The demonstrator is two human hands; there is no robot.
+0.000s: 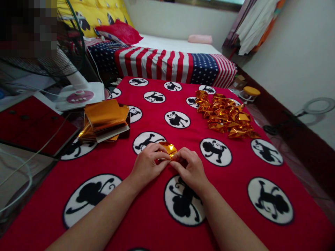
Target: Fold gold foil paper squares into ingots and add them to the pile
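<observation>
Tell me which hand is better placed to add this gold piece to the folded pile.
Probably the right hand: its fingertips are on the gold piece, and the folded pile lies rightward.

Two hands, one left hand [149,159] and one right hand [192,168], are holding one gold piece [169,148]. More than a dozen folded gold pieces [222,112] are overlapping too closely for an exact count. One stack of gold sheets [103,115] is lying on one worktop [225,209]. One fan [77,91] and one yellow stool [251,91] are standing; one pink pillow [200,39] is resting on one bed [162,43].
</observation>
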